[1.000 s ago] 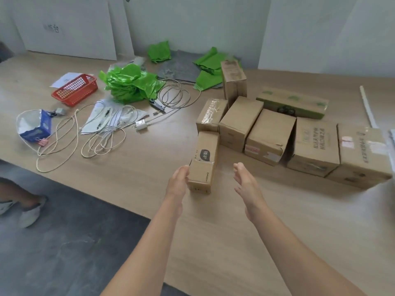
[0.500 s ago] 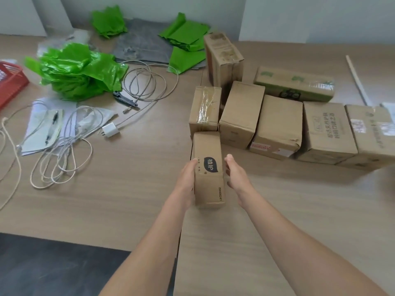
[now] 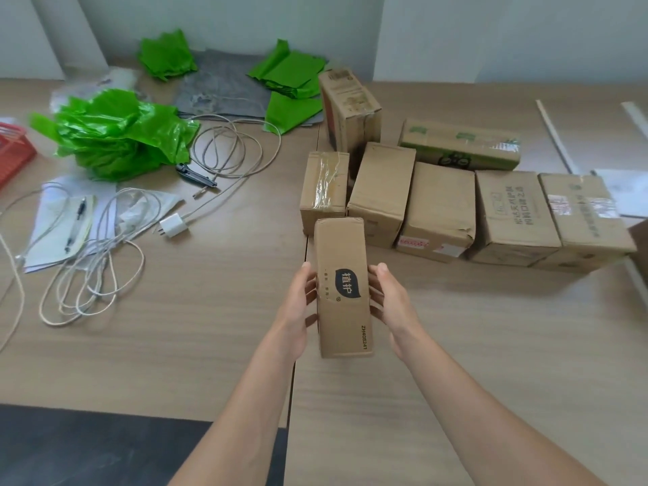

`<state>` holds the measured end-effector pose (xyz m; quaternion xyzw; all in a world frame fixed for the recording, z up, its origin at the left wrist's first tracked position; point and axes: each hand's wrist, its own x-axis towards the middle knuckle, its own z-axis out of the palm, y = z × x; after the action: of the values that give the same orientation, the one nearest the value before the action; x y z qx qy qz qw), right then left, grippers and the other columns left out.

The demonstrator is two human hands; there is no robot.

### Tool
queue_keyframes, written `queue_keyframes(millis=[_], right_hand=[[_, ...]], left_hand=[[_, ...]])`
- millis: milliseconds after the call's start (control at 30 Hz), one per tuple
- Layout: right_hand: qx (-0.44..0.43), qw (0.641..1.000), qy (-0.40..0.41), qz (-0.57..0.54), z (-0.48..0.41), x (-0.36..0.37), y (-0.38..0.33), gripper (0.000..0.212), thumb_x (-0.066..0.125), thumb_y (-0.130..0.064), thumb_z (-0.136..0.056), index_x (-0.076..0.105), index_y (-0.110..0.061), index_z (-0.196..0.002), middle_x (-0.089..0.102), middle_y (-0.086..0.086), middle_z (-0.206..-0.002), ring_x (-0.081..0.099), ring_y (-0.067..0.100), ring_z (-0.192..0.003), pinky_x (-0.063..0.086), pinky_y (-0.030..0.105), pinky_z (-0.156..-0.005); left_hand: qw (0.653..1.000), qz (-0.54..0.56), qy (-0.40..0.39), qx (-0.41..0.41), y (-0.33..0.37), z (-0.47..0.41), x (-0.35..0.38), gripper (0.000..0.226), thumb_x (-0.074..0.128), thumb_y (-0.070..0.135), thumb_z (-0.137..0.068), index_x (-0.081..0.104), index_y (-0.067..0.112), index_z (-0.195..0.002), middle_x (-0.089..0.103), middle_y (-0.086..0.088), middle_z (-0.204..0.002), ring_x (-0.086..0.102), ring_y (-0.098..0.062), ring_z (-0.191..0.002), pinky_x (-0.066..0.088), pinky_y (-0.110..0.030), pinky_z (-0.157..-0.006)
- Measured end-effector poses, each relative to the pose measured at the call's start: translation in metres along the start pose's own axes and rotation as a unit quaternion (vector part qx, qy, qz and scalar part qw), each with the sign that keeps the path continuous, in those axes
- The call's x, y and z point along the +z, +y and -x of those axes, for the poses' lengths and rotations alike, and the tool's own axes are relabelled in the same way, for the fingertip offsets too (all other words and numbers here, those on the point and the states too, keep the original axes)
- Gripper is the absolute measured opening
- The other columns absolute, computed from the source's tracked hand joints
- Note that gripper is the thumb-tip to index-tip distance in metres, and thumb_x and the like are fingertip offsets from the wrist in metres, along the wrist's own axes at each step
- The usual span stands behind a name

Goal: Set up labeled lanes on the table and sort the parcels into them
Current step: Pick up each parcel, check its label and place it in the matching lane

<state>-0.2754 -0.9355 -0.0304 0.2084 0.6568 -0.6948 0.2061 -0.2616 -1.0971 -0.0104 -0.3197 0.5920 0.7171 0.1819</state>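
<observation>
So the long narrow brown cardboard box with the dark logo (image 3: 342, 289) is dead centre of the frame, held from both sides: left hand (image 3: 298, 310) wrapped on its left edge, right hand (image 3: 389, 303) gripping the right edge. Just above it is a row of brown cardboard parcels (image 3: 438, 205) on the light wooden table (image 3: 210, 327). Upper left there's a crumpled bright green plastic bag (image 3: 115, 135), with tangled white cables (image 3: 91, 268) and a white charger plug (image 3: 174, 228) below it.

A narrow box (image 3: 342, 285) of brown cardboard, dark logo on top, points away lengthwise, gripped between the left hand (image 3: 298, 310) and right hand (image 3: 389, 303), just before the row of taped boxes (image 3: 438, 205).
</observation>
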Motion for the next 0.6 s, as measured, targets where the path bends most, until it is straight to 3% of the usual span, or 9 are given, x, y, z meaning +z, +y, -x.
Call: queue_keyframes(millis=[167, 433, 600], right_hand=[[-0.051, 0.998, 0.021, -0.035, 0.051, -0.032, -0.013, 0.038, 0.034, -0.05, -0.114, 0.064, -0.032, -0.128, 0.072, -0.008, -0.127, 0.065, 0.014, -0.124, 0.05, 0.039, -0.108], [-0.11, 0.991, 0.05, -0.064, 0.12, -0.099, -0.021, 0.052, 0.029, -0.049, -0.114, 0.076, -0.03, -0.117, 0.08, -0.013, -0.114, 0.069, 0.006, -0.117, 0.05, 0.03, -0.101], [-0.123, 0.987, 0.064, -0.075, 0.145, -0.136, -0.02, 0.057, 0.026, -0.051, -0.114, 0.078, -0.028, -0.123, 0.078, -0.013, -0.122, 0.067, 0.003, -0.121, 0.047, 0.037, -0.114]], left_hand=[[0.999, 0.013, -0.008, 0.049, -0.005, 0.046, 0.025, 0.049, 0.039, 0.061, -0.107, 0.065, 0.028, -0.133, 0.068, 0.007, -0.136, 0.058, -0.014, -0.132, 0.04, -0.053, -0.119], [0.992, 0.008, -0.071, 0.107, -0.025, 0.109, 0.082, 0.047, 0.033, 0.054, -0.112, 0.073, 0.035, -0.129, 0.075, 0.013, -0.127, 0.059, -0.016, -0.132, 0.038, -0.053, -0.121], [0.985, 0.004, -0.106, 0.135, -0.032, 0.137, 0.118, 0.047, 0.03, 0.047, -0.114, 0.073, 0.035, -0.129, 0.075, 0.011, -0.129, 0.06, -0.013, -0.132, 0.042, -0.045, -0.117]])
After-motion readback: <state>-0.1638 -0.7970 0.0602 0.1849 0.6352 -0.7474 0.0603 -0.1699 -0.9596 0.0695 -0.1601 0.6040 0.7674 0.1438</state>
